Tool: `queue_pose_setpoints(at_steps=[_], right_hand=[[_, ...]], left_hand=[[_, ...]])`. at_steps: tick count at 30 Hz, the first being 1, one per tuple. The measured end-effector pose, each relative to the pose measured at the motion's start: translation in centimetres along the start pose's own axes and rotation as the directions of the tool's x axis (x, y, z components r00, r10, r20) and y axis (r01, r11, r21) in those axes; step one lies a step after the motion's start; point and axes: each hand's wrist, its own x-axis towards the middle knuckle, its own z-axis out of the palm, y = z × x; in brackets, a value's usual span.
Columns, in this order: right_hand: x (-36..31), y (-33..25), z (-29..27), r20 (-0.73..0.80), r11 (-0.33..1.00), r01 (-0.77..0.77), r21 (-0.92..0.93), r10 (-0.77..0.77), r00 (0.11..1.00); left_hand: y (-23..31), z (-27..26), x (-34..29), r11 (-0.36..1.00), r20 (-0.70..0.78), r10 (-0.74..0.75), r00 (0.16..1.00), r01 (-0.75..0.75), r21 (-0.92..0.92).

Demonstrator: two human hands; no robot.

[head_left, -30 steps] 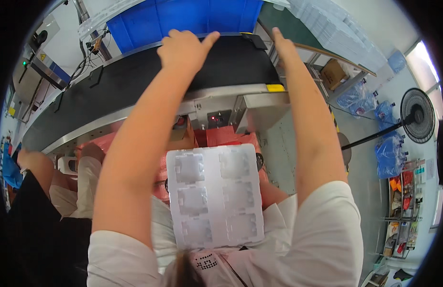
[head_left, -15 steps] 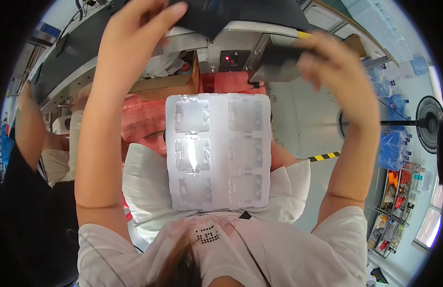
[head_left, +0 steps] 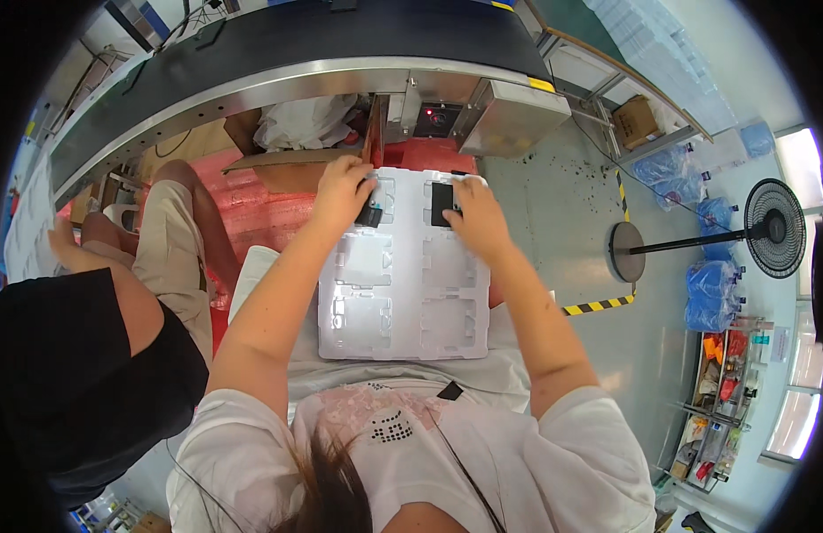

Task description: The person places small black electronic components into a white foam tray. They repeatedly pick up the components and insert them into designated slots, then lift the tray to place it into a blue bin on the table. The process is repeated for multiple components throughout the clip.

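A white moulded plastic tray with several shaped recesses rests across my lap. My left hand is over its far left recess, fingers closed on a small black flat piece that sits tilted there. At the far right recess my right hand grips a black rectangular flat piece, thumb on its face and fingers over its far edge. My fingers partly cover both pieces. The nearer recesses hold nothing.
Beyond the tray runs a black conveyor belt with a metal frame and a metal box. An open cardboard box stands beneath. A co-worker in black sits at left; a standing fan is at right.
Both hands have come down from the belt to the far recesses of the tray, bringing the black pieces. The tray appears slightly shifted in the view, and the co-worker at left has leaned closer.
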Motion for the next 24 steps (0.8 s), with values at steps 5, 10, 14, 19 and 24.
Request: queue_pose_setpoints(at_steps=[5,10,14,19,24], right_hand=[[-5.9,-2.0,2.3,-0.083,0.959,0.152,-0.237,-0.176,0.981],[-3.8,-3.9,0.9,-0.151,0.999,0.034,0.024,-0.030,0.988],[1.7,-6.5,-4.0,-0.340,0.974,0.203,0.104,-0.157,0.927],[11.9,-6.9,-10.6,-0.610,0.943,0.324,0.071,-0.216,0.762],[27.4,0.7,-11.4,-0.637,0.980,-0.122,-0.157,-0.006,0.771]], left_hand=[[0.1,-0.2,-3.8,0.970,0.041,0.218,0.975,-0.221,0.098],[1.2,-0.5,-3.3,0.931,0.009,0.077,0.997,-0.075,0.358],[1.3,1.0,-3.7,0.891,-0.084,-0.002,0.996,0.040,0.451],[3.6,-3.8,-0.6,0.994,-0.283,0.081,0.956,-0.057,0.091],[5.9,-12.7,11.0,0.974,-0.603,0.172,0.779,-0.226,-0.014]])
